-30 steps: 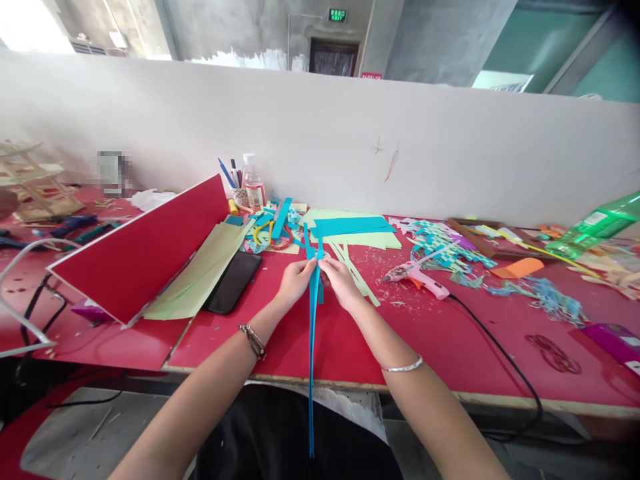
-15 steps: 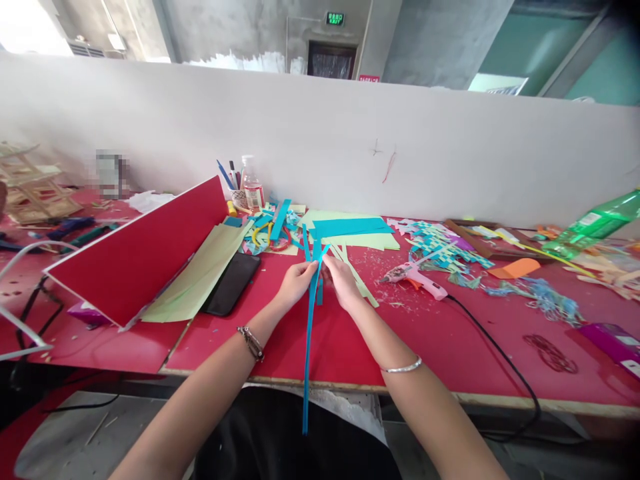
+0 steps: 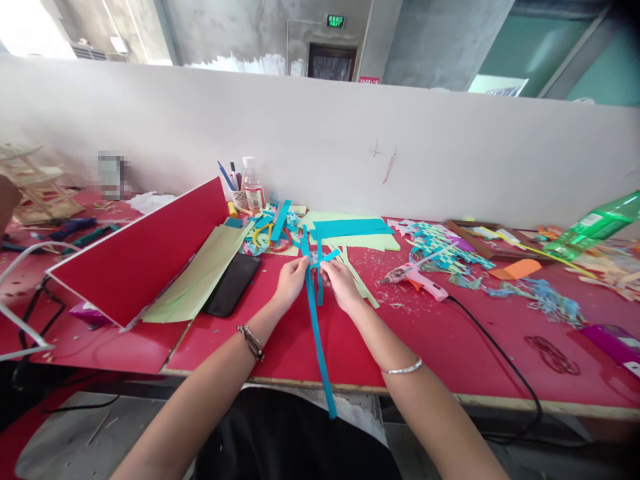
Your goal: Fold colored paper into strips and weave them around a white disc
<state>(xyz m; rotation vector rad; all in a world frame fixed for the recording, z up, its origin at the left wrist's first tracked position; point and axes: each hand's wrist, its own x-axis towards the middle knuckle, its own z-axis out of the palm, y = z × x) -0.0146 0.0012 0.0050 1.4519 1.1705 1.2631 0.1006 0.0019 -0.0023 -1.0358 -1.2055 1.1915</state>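
My left hand (image 3: 294, 279) is closed, fingers pinching a long blue paper strip (image 3: 318, 340) that hangs down past the table's front edge. Across the small gap, my right hand (image 3: 340, 281) pinches a folded part of blue paper, whose end (image 3: 332, 255) sticks out above the fingers. Whether both hands hold one and the same strip, I cannot tell. Between and behind the hands, another narrow blue strip (image 3: 320, 295) lies on the red table. Beyond them, wide blue paper pieces (image 3: 350, 229) rest on pale green sheets (image 3: 389, 243).
Right of my hands lies a pink glue gun (image 3: 420, 280) with a black cord. A black phone (image 3: 233, 285) and a leaning red board (image 3: 150, 247) stand left. Farther back are scissors (image 3: 260, 237), a clear bottle (image 3: 253, 187), woven paper (image 3: 440, 239) and a green bottle (image 3: 595, 223).
My hands have moved slightly apart. The long strip's lower end has swung to the right, and the folded blue piece at my right hand now shows more plainly.
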